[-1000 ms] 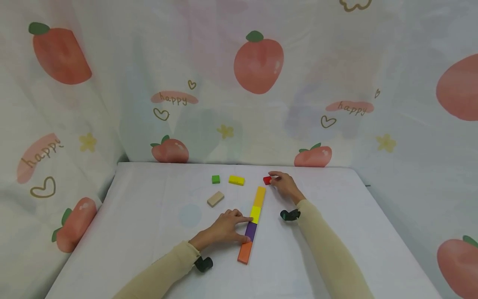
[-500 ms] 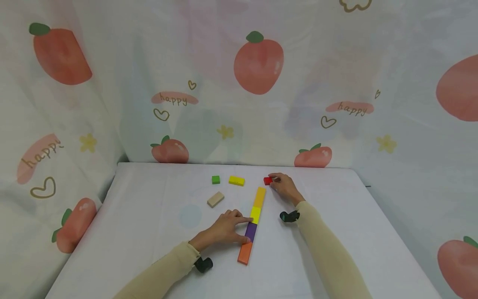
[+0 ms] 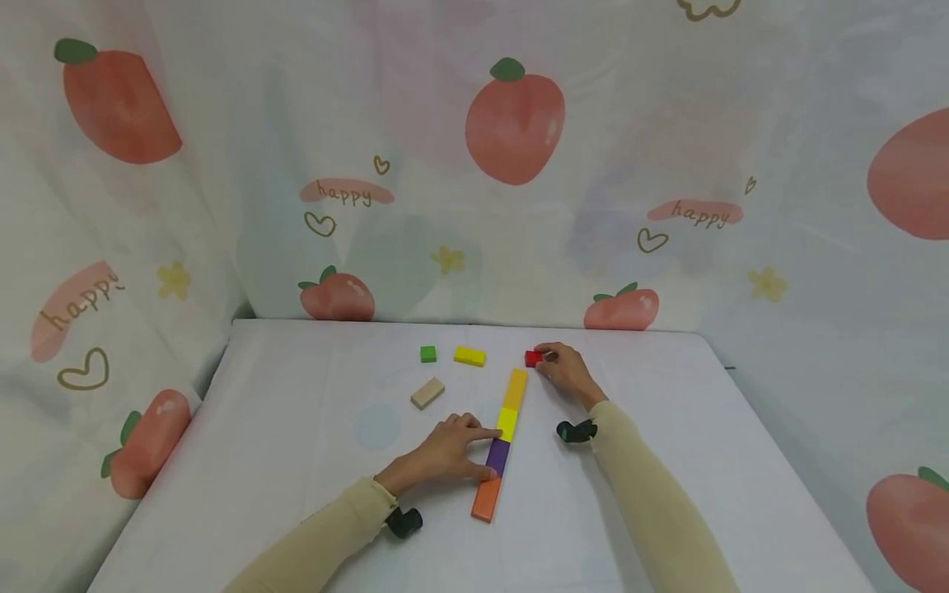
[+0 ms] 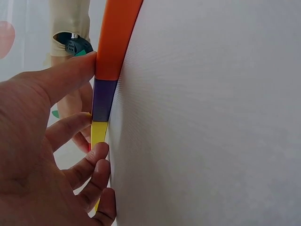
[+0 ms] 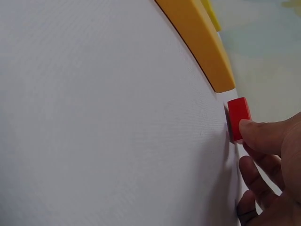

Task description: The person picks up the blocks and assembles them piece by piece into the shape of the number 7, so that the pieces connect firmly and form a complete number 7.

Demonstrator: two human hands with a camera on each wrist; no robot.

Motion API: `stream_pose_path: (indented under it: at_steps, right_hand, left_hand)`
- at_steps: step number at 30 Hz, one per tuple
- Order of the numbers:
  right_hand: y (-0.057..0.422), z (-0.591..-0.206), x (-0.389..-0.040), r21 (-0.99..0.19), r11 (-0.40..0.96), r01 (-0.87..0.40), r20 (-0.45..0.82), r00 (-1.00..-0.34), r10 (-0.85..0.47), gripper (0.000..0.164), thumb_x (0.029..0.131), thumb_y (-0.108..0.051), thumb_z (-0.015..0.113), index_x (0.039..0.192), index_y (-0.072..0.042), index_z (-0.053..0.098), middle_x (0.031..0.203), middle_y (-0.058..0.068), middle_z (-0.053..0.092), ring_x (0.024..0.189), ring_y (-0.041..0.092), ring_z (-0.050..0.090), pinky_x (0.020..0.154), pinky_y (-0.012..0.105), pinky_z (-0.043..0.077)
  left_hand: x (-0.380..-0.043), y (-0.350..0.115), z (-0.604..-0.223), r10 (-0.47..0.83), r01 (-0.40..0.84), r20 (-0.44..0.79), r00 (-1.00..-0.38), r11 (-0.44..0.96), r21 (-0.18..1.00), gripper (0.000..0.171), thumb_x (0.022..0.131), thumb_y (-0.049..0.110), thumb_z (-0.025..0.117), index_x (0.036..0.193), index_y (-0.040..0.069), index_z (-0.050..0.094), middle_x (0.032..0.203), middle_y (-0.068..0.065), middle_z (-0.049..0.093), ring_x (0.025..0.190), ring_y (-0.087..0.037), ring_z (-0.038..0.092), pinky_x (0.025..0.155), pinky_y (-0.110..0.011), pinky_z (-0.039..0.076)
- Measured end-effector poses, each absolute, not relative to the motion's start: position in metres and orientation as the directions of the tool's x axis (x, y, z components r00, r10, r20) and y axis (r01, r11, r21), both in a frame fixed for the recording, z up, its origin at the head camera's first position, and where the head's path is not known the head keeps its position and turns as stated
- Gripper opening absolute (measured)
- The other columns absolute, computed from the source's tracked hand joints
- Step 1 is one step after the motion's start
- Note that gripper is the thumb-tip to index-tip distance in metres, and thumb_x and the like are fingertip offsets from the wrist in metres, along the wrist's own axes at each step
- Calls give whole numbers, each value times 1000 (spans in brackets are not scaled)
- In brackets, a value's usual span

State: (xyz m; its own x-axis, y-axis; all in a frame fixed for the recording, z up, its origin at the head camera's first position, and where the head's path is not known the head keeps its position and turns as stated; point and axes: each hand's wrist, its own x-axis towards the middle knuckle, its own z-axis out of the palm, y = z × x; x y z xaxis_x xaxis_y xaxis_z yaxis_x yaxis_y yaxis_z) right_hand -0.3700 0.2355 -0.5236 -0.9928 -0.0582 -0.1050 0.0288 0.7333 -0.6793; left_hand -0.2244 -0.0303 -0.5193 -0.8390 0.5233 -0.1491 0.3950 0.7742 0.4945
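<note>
A row of wooden blocks runs away from me on the white table: orange block [image 3: 486,500], purple block [image 3: 497,458], yellow block [image 3: 507,423] and amber block [image 3: 516,389]. My left hand [image 3: 449,450] lies along the row's left side. Its extended thumb touches near the orange-purple joint, and its index fingertip touches by the purple-yellow joint. Just beyond the amber end, my right hand [image 3: 567,371] pinches a small red block [image 5: 239,115] between thumb and fingers. A narrow gap separates the red block from the amber one in the right wrist view.
Left of the row lie a plain wooden block [image 3: 427,394], a green block [image 3: 427,354] and a yellow piece [image 3: 469,357]. The white table [image 3: 296,412] meets a fruit-printed cloth [image 3: 511,231] at its far edge.
My right hand has shifted very slightly right and toward me with the red block. The left hand and the row of blocks have stayed put.
</note>
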Motion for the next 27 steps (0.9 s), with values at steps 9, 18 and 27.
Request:
stream_pose_path:
  at_steps: [9, 18, 27]
  right_hand:
    - [230, -525, -362, -712, 700, 55, -107, -994, -31, 39, 97, -16, 60, 136, -14, 56, 134, 18, 54, 120, 35, 48, 106, 51, 43]
    - [221, -527, -360, -720, 693, 20, -75, -996, -49, 38, 97, -17, 61, 134, -15, 58, 133, 15, 55, 119, 33, 48, 107, 50, 41]
    - [212, -521, -357, -731, 681, 29, -98, -993, -63, 39, 98, -17, 59, 137, -15, 56, 137, 15, 53, 124, 34, 47, 108, 51, 41]
  left_hand:
    - [-224, -31, -521, 522, 388, -149, -840, 769, 508, 65, 79, 57, 75, 139, 41, 54, 124, 4, 53, 112, -15, 44, 97, -38, 40]
    - [-224, -31, -521, 530, 399, -133, -838, 760, 513, 65, 79, 57, 75, 139, 40, 54, 122, 4, 53, 111, -15, 45, 96, -37, 40]
    - [-225, -30, -522, 515, 388, -141, -846, 774, 500, 65, 79, 57, 75, 138, 41, 54, 121, 5, 53, 110, -14, 44, 95, -37, 41]
